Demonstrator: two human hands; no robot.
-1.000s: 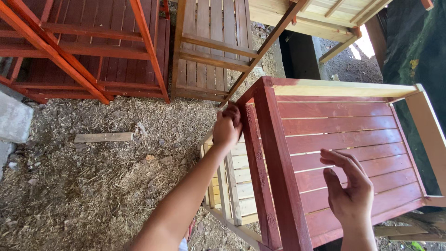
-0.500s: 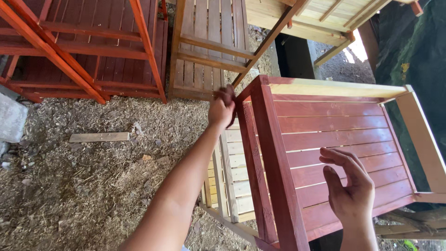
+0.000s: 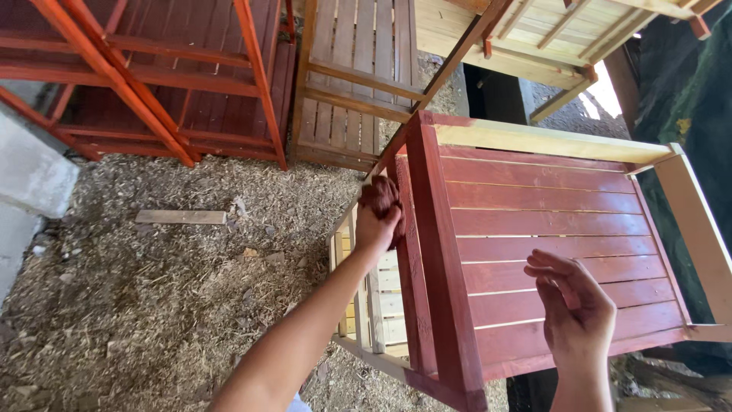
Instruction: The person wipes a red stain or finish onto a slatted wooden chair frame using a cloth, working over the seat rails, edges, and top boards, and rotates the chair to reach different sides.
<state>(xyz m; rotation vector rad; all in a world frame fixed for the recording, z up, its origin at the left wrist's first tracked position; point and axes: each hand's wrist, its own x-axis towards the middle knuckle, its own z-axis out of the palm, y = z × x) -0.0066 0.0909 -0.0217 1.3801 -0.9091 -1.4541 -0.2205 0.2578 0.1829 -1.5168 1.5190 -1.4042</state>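
Note:
A wooden slatted frame (image 3: 549, 221) lies before me, stained dark red except for its pale far rail and right side. My left hand (image 3: 379, 217) presses a stain-soaked brown rag (image 3: 381, 194) against the outer face of the frame's left side rail (image 3: 438, 252). My right hand (image 3: 576, 305) hovers over the red slats near the front right, fingers loosely apart, holding nothing.
Orange-red stained frames (image 3: 152, 84) lean at the back left, an unstained slatted panel (image 3: 358, 84) behind. Another pale slatted piece (image 3: 374, 297) lies under the frame. Wood shavings (image 3: 175, 290) cover the ground, with a loose slat (image 3: 181, 217) and a concrete block (image 3: 30, 172) at left.
My left hand with the rag has slid back down the left rail toward me. My right hand has stayed almost still over the slats.

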